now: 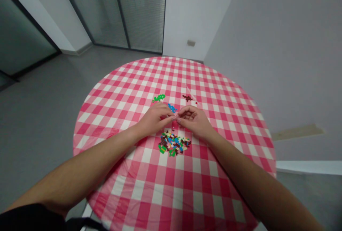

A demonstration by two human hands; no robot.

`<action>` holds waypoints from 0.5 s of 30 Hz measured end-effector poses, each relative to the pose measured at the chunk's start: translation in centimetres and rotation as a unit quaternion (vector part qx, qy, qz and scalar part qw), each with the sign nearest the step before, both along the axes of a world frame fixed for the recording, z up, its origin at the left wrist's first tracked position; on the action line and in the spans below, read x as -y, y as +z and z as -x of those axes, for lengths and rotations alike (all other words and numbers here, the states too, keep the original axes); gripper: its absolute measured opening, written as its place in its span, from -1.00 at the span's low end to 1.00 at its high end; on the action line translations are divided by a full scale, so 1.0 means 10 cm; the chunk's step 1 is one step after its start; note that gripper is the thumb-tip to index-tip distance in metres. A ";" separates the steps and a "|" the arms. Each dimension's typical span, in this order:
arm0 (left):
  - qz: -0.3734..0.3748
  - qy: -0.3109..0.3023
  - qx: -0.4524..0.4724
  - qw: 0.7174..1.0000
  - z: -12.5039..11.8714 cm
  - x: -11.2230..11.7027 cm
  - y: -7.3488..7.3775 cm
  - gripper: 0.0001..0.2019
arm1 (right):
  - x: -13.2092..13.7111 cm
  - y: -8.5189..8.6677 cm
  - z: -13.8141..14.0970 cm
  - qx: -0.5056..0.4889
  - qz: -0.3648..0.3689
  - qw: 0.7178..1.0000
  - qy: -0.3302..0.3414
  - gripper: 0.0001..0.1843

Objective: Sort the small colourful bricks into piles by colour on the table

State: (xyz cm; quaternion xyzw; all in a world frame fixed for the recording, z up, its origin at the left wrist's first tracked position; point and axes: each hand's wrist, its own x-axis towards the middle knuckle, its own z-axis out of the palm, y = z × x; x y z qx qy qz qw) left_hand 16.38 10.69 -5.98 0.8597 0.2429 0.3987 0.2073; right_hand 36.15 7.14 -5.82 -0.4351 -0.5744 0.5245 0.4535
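Note:
My left hand (154, 118) and my right hand (197, 119) meet over the middle of the table, thumb and finger of each pinched together at the tips. Whatever sits between the fingertips is too small to make out. Just below them lies a mixed heap of small toy bricks (175, 143) in brown, green, blue, white and yellow. Close beyond the fingers is a group of blue bricks (172, 108). Green bricks (159, 97) lie past my left hand, and dark brown bricks (187, 98) past my right.
A red and white checked cloth (171, 70) covers the round table. One tiny red piece (196, 103) lies near the brown group, beside a thin clear strip or fold. Glass partitions (144, 10) and a grey wall (288, 63) stand beyond the table.

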 end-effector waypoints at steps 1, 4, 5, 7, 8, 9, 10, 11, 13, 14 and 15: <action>-0.003 0.001 0.002 1.000 0.00 0.00 0.00 -0.84 | 0.00 -0.01 0.00 0.001 -0.005 1.000 0.002 -0.66; -0.008 0.000 0.007 1.000 -0.01 0.00 0.00 -0.83 | 0.00 -0.03 0.00 0.009 -0.019 1.000 0.007 -0.71; -0.008 0.000 0.007 1.000 -0.01 0.00 0.00 -0.83 | 0.00 -0.04 0.01 0.013 -0.023 1.000 0.006 -0.72; -0.005 -0.001 0.001 1.000 -0.01 -0.01 0.00 -0.81 | 0.00 -0.04 0.01 0.018 -0.029 0.999 0.004 -0.74; -0.003 -0.001 -0.003 1.000 -0.01 -0.01 -0.01 -0.81 | 0.00 -0.04 0.01 0.018 -0.030 0.999 0.001 -0.74; -0.002 -0.001 -0.006 1.000 -0.01 -0.01 -0.01 -0.80 | 0.00 -0.04 0.01 0.018 -0.029 0.999 0.000 -0.73; -0.002 -0.002 -0.009 1.000 0.00 -0.02 -0.01 -0.80 | 0.00 -0.04 0.02 0.017 -0.029 0.999 -0.001 -0.73; -0.001 -0.003 -0.013 1.000 0.00 -0.02 -0.02 -0.80 | 0.00 -0.03 0.02 0.017 -0.029 0.999 -0.001 -0.73; 0.000 -0.005 -0.023 1.000 0.00 -0.02 -0.02 -0.81 | 0.00 -0.02 0.02 0.020 -0.029 0.999 -0.003 -0.73; 0.001 -0.006 -0.028 1.000 0.00 -0.02 -0.03 -0.81 | 0.01 -0.02 0.02 0.023 -0.030 0.999 -0.004 -0.73; 0.003 -0.007 -0.032 0.999 0.00 -0.02 -0.03 -0.83 | 0.01 -0.02 0.03 0.026 -0.029 0.999 -0.006 -0.73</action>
